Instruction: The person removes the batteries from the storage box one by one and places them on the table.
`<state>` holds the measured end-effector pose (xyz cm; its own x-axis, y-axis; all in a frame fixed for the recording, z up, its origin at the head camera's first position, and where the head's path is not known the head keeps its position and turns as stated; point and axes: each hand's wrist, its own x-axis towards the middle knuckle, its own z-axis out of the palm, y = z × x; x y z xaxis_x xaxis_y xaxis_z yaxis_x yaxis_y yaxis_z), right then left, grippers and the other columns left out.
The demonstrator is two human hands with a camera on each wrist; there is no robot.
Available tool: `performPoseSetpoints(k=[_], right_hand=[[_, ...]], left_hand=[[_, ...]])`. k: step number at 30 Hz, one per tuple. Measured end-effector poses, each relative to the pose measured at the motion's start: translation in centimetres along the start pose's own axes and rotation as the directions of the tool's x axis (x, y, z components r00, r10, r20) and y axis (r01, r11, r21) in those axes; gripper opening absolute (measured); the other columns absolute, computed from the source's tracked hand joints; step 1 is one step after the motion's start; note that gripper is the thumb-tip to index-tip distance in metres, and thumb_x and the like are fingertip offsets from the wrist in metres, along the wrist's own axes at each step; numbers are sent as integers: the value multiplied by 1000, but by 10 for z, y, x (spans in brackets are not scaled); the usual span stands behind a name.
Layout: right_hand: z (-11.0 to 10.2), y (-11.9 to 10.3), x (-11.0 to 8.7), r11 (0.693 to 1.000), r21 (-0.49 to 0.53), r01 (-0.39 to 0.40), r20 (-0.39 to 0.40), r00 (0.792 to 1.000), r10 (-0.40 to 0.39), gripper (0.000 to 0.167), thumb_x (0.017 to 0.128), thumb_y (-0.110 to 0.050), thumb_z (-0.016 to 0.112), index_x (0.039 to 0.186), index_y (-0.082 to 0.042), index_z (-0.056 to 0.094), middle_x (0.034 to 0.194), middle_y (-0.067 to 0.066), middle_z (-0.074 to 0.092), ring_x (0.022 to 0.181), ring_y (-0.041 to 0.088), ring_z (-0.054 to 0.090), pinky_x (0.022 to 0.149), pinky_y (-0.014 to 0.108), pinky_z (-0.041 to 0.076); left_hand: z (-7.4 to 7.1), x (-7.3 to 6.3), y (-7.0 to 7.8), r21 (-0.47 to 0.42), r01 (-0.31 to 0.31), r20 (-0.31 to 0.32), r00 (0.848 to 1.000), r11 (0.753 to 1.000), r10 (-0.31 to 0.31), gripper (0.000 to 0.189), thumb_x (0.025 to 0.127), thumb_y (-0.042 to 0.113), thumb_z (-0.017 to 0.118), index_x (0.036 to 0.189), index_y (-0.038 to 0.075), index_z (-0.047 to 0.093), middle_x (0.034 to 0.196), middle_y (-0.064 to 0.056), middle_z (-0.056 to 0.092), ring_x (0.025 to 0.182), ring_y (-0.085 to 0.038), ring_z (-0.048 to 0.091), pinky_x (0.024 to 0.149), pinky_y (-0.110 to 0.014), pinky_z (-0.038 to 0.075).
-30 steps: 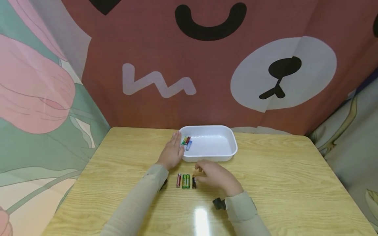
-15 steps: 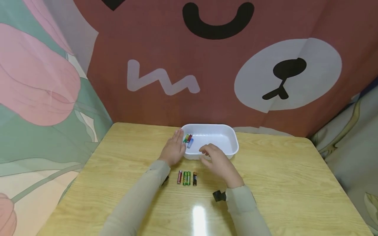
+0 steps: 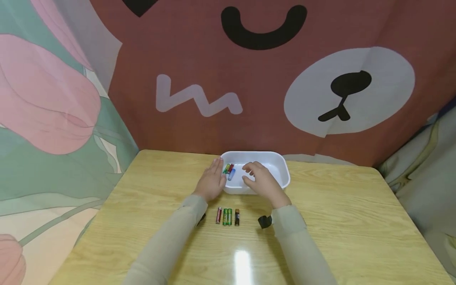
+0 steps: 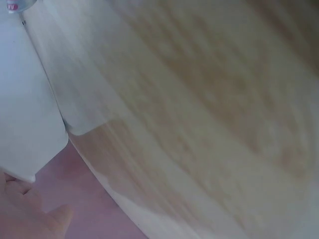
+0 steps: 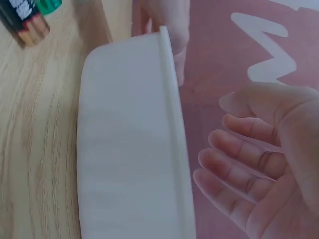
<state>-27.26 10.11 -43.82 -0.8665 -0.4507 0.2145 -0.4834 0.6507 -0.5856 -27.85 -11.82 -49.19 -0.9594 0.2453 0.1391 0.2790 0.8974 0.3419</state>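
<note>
A white plastic tray [image 3: 256, 190] stands at the back of the table, with a blue battery [image 3: 231, 174], a red battery [image 3: 230, 168] and a green-yellow battery [image 3: 226, 169] at its left end. Against the tray's left wall rests my left hand [image 3: 210, 181], fingers extended. Above the tray is my right hand [image 3: 263, 182], fingers loosely bent; the right wrist view shows this hand [image 5: 269, 154] holding nothing, beside the tray's rim. In front of the tray lie a red battery [image 3: 219, 215], two green batteries [image 3: 227, 217] and a black-and-copper battery [image 3: 237, 217] in a row.
The wooden table [image 3: 338, 221] extends on both sides of the tray. A curtain with a bear print [image 3: 199, 134] hangs right behind its back edge. A black wrist-camera piece [image 3: 265, 222] sticks out near my right cuff.
My right hand has moved forward from beside the black-and-copper battery to above the tray. The left hand stays at the tray's left wall, and the batteries keep their places.
</note>
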Motion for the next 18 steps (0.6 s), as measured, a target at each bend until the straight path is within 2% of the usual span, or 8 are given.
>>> performPoseSetpoints(k=[4,10,18], right_hand=[[2,4,10,1000,1,-14,16,1000,14,33,96,-17,68,125,0,64,115,15,65,104,31,64,91,45,55],[15,9,25,998,42,-57,32,998,55,36,93,-15,71,125,2,64,114,16,65,105,35,65,92,45,56],[36,14,43,988,96,-119,50,992,115,41,90,-14,73,124,7,63,114,23,66,101,35,66,90,47,56]], left_hand=[[-1,1,3,-3,9,9,1000,1000,-9,64,108,32,35,162,2,16,169,-11,15,156,-26,11,123,-51,21],[-2,0,3,-8,21,22,1000,1000,-21,64,109,32,34,162,3,14,169,-9,12,156,-24,9,124,-50,20],[1,2,-1,-16,-2,11,1000,1000,2,63,109,30,34,162,3,13,169,-9,11,156,-25,9,124,-51,21]])
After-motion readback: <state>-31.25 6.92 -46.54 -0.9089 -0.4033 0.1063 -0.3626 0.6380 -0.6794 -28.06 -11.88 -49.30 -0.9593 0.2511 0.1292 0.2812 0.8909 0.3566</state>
